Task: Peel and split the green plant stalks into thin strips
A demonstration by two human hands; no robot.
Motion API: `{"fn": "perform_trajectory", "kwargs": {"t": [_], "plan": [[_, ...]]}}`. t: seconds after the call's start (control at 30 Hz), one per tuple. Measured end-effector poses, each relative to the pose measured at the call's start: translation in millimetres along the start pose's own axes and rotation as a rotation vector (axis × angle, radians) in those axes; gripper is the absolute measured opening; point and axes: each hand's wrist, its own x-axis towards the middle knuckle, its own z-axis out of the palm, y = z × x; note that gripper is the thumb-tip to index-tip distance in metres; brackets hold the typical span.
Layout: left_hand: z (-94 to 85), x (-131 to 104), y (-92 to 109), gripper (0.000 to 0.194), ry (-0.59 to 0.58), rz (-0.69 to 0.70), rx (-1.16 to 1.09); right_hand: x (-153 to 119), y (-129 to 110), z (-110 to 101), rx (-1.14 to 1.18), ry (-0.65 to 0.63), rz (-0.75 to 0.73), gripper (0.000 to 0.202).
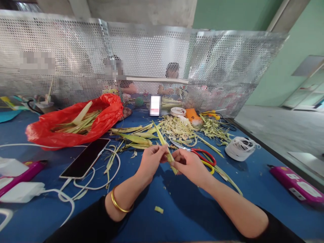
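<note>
A long, narrow pale green leaf strip (pixel 161 136) is held between both hands above the blue table (pixel 141 226). My left hand (pixel 153 160) pinches it near its middle, with the pointed end rising up and away. Close to the strip's lower end, my right hand (pixel 191 167) grips it with thumb and fingers. Scissors with red and yellow handles (pixel 204 156) lie just behind my right hand, which partly hides them. Long husk leaves (pixel 138 139) are spread behind my left hand. A small cut piece (pixel 159 210) rests on the table in front of the hands.
A red plastic bag (pixel 108 114) of leaves stands at the left, near a charging phone (pixel 86 158) and looped cables. Shredded trimmings (pixel 177 130) are heaped at the back. White cord (pixel 240 148) and a purple power strip (pixel 295 185) lie right. People sit beyond a perforated screen (pixel 149 50).
</note>
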Motion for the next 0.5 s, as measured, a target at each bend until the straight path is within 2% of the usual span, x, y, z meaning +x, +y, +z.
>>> {"fn": "perform_trajectory", "kwargs": {"t": [0.13,0.27,0.43,0.5], "plan": [[-0.3,-0.2,2.0,0.024,0.061,-0.058,-0.114,1.6,-0.2,-1.9,-0.083,0.076,-0.067,0.016],[-1.5,-0.5,1.5,0.027,-0.02,-0.087,-0.137,-0.5,-2.7,-1.6,-0.148,0.044,-0.069,0.014],[1.0,-3.4,2.9,0.018,-0.037,-0.021,-0.054,-1.1,-5.2,-1.3,-0.276,0.144,-0.102,0.024],[2.8,-5.4,4.6,0.017,-0.08,0.02,-0.009,0.1,-5.2,-1.9,-0.179,0.166,-0.084,0.024]]}}
